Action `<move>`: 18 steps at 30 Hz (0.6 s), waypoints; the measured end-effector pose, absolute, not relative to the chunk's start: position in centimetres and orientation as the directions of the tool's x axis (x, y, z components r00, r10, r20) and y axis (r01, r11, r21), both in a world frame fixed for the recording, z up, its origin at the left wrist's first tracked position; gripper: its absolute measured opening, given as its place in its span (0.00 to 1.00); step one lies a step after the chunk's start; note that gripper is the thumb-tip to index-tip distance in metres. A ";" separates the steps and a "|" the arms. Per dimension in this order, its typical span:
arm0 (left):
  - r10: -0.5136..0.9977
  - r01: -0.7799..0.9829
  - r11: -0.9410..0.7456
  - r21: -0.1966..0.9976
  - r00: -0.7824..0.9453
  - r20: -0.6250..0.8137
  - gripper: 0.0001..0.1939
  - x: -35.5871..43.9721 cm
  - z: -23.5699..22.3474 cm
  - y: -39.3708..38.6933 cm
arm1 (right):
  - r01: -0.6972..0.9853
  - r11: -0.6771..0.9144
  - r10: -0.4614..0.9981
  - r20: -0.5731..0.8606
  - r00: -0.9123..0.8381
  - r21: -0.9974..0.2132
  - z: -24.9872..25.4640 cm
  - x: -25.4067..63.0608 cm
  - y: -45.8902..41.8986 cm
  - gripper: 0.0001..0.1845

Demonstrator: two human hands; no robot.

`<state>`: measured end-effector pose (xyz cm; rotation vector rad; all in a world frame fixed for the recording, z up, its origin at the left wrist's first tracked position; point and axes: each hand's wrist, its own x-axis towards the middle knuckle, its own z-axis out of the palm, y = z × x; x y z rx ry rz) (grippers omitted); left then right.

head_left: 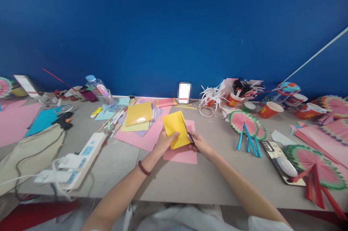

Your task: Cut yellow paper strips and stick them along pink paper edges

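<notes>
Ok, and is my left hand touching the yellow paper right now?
Touching. The head view shows it: the left hand grips the yellow paper along its left edge, with the thumb lying over the paper's upper face.

a flat grey table [168, 184] carried a long white plastic power strip [87, 156] and a round red paper cup [268, 110].
</notes>
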<state>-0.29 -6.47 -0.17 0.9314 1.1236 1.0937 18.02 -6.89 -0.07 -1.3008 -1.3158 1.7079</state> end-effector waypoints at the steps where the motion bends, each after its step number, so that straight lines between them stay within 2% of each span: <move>1: 0.974 -0.187 0.224 0.957 0.079 -0.213 0.22 -0.3 -0.2 -6.5 | 0.096 -0.316 0.886 -0.330 -0.327 -0.944 0.0 18.0 -6.9 0.31; 18: 0.970 -0.199 0.243 0.949 0.068 -0.234 0.24 -0.2 0.0 -6.5 | 0.090 -0.296 0.892 -0.309 -0.329 -0.951 -0.1 18.0 -7.0 0.28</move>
